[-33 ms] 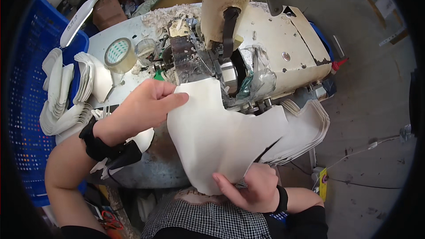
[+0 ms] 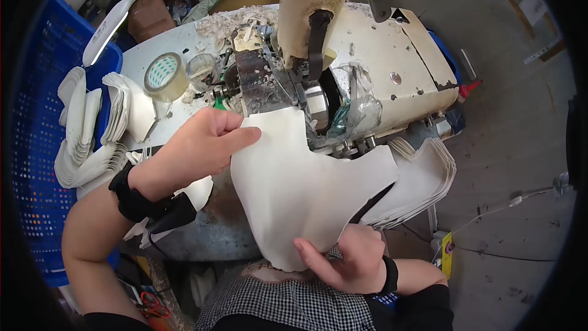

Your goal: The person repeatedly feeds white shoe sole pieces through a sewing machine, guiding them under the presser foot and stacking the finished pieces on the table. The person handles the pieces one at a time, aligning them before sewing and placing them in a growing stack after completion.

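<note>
A large cream cut sheet (image 2: 306,190) with a curved outline is held up in front of a worn cream machine (image 2: 386,61). My left hand (image 2: 196,147) grips the sheet's upper left edge, close to the machine's dark metal head (image 2: 263,79). My right hand (image 2: 343,260) pinches the sheet's lower edge, just above my checked clothing. The sheet's top tab reaches up to the machine's feed area. A black band sits on each wrist.
A fanned stack of similar cream pieces (image 2: 425,181) lies to the right, under the sheet. More stacked pieces (image 2: 92,129) stand at the left beside a blue crate (image 2: 33,147). A tape roll (image 2: 162,76) and a white lamp arm (image 2: 116,15) are behind.
</note>
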`<state>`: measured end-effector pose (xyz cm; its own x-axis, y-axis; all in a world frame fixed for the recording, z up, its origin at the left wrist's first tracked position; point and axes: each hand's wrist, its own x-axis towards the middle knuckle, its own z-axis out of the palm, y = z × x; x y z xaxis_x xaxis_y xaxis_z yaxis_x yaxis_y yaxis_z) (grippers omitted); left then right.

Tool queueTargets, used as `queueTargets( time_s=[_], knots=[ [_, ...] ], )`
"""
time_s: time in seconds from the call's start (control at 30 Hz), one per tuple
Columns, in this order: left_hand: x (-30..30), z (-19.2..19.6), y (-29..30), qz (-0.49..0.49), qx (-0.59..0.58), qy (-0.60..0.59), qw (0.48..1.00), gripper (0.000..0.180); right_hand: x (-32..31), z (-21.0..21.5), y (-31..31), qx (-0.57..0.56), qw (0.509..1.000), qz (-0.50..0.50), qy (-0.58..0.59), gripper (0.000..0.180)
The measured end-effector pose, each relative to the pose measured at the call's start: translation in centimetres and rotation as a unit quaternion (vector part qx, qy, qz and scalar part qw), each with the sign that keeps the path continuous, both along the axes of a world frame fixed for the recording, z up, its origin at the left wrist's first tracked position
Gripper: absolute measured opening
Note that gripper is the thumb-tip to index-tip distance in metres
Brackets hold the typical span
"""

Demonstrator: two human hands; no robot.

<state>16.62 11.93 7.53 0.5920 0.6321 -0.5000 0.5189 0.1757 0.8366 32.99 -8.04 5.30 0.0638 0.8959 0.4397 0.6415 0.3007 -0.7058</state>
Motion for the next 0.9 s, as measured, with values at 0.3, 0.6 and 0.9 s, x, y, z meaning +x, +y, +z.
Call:
queueTargets(
  time_s=[0.3,0.6,0.9],
  knots=[
    [1.7,0.5,0.3,-0.064,0.048,0.017,0.997,0.025,2.4,0.8,0.7,0.014,0.993,-0.089,-0.072,0.025],
    [2.0,0.0,-3.4,-0.257,0.181,-0.013,0.949,0.016,8.6,2.8,-3.5,0.065,0.940,-0.335,-0.006,0.014],
    [15.0,-6.2,-12.9,-0.302,0.234,-0.122,0.916,0.087,21.4,-2.8,-15.5,0.193,0.779,-0.399,0.443,0.027]
  ],
)
